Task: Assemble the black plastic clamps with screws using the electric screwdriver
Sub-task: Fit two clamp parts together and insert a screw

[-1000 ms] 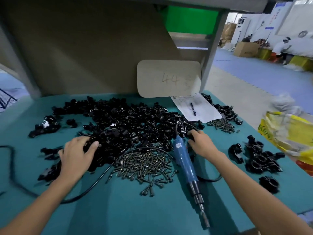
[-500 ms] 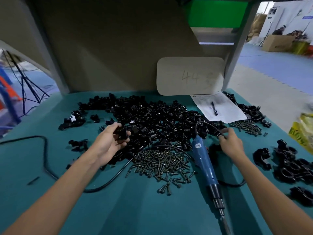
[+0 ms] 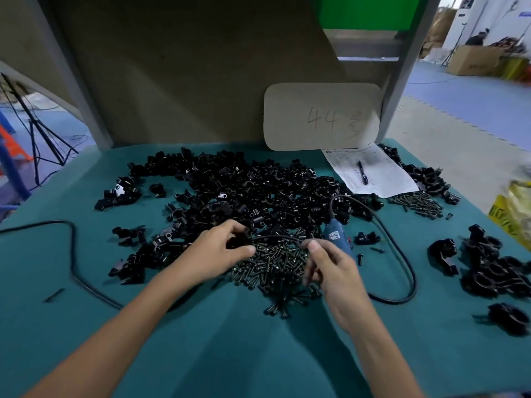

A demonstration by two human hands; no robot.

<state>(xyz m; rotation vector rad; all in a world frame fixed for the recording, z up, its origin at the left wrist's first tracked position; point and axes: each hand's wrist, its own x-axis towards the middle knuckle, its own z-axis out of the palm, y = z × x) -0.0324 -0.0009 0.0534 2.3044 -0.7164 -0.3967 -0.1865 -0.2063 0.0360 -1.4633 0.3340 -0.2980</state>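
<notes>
A large heap of black plastic clamp parts covers the middle of the teal table. In front of it lies a pile of dark screws. My left hand grips a black clamp piece at the left edge of the screw pile. Over the pile's right side hovers my right hand, fingers loosely bent and blurred, with nothing seen in them. The blue electric screwdriver lies on the table behind that hand, which partly hides it. Its black cable loops to the right.
A group of assembled clamps sits at the right edge. A paper sheet with a pen and a smaller screw pile lie at the back right, under a cardboard sign. A yellow bag is far right.
My left hand has carried a clamp piece from the heap to the screw pile. My right hand left the screwdriver's cable end and moved left over the screws.
</notes>
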